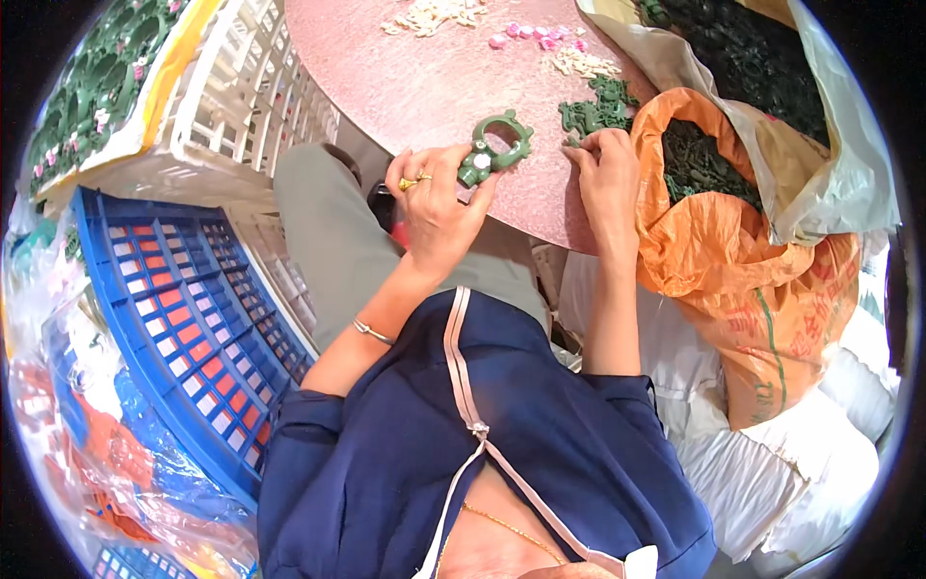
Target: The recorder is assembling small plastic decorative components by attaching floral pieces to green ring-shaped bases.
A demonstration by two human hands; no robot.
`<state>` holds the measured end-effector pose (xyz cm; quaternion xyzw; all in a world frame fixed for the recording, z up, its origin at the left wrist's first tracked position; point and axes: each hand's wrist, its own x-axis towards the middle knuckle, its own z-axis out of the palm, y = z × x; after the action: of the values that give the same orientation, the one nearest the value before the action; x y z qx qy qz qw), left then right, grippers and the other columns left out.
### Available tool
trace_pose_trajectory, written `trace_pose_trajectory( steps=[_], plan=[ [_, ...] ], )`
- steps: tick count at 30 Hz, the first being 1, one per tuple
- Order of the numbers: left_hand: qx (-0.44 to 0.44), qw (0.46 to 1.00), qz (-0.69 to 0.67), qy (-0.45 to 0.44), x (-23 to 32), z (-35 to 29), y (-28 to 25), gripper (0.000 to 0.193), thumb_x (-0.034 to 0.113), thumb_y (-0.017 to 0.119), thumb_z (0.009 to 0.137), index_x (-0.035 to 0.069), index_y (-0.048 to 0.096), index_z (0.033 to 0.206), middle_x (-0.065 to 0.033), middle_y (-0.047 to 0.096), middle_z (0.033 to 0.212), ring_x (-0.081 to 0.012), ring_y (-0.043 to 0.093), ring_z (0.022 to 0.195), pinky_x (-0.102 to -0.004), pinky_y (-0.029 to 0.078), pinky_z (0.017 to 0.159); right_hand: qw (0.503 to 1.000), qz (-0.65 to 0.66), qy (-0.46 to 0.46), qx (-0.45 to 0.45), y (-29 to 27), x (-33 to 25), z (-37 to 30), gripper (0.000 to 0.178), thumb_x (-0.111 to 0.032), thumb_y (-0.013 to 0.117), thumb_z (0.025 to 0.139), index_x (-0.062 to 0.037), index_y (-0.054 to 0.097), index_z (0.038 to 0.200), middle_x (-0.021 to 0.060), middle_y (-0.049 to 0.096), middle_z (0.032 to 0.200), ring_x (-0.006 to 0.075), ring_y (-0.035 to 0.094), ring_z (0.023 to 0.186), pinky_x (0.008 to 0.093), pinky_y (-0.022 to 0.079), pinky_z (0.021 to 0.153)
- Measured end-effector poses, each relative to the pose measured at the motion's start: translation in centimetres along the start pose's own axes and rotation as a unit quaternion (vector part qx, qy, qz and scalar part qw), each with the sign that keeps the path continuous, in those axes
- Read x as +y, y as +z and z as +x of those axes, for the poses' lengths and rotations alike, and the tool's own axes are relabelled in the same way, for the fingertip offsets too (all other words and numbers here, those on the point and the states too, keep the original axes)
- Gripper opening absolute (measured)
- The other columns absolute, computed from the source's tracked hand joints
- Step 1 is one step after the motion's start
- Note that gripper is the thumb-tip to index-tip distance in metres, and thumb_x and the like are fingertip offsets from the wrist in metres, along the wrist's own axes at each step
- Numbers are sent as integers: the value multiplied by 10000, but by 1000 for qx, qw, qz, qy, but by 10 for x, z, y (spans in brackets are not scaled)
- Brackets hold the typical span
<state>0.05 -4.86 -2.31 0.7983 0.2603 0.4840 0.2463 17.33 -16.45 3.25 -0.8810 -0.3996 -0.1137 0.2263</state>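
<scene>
My left hand is closed on a dark green plastic ring-shaped part at the table's near edge. The part has a round opening, knobs along its rim and a whitish round piece set at its lower left. At the right, my right hand pinches at the near side of a small heap of green plastic pieces on the table. Its fingertips are pressed together, and whatever lies between them is too small to make out.
The pink round table also bears cream pieces and pink pieces. An orange sack of green pieces stands right, below a pale sack. At left are a white crate, green parts and a blue crate.
</scene>
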Motion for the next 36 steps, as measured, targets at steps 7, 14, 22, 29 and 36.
trace_pose_trajectory(
  steps=[7,14,22,29,36],
  plan=[
    [-8,1000,10,-7,2,1,-1,411,198,823,716,102,624,1064,-60,682,927,-223,625,949,-458,314,1052,860,483,140,-87,-8,-31,-2,242,-4,625,939,-9,562,1173,35,632,854,99,630,739,237,514,629],
    [-6,1000,-8,-8,1,0,-2,439,190,813,706,99,626,1093,-57,669,972,-235,600,1009,-476,310,1053,866,478,55,-137,-11,-57,15,200,-6,696,876,-15,663,1072,44,679,843,98,635,784,232,504,708],
    [3,1000,-8,-17,0,1,-2,477,192,850,694,126,622,1108,-52,684,936,-234,641,956,-471,313,1037,906,344,-56,-238,3,-61,33,159,-11,724,844,-11,690,999,3,684,908,79,584,843,244,464,797],
    [8,1000,-14,-19,1,1,-2,451,183,837,699,125,627,1094,-44,683,931,-231,634,960,-464,317,1034,902,321,23,-287,5,-65,46,168,-112,744,844,6,700,955,40,707,785,71,633,728,238,500,679],
    [-9,999,-21,-24,5,-4,0,453,130,802,683,120,626,1100,-52,670,942,-232,617,989,-466,303,1043,962,68,-81,-251,-3,-73,55,292,-316,768,795,-47,707,890,113,675,883,237,656,838,375,466,783]
  ],
)
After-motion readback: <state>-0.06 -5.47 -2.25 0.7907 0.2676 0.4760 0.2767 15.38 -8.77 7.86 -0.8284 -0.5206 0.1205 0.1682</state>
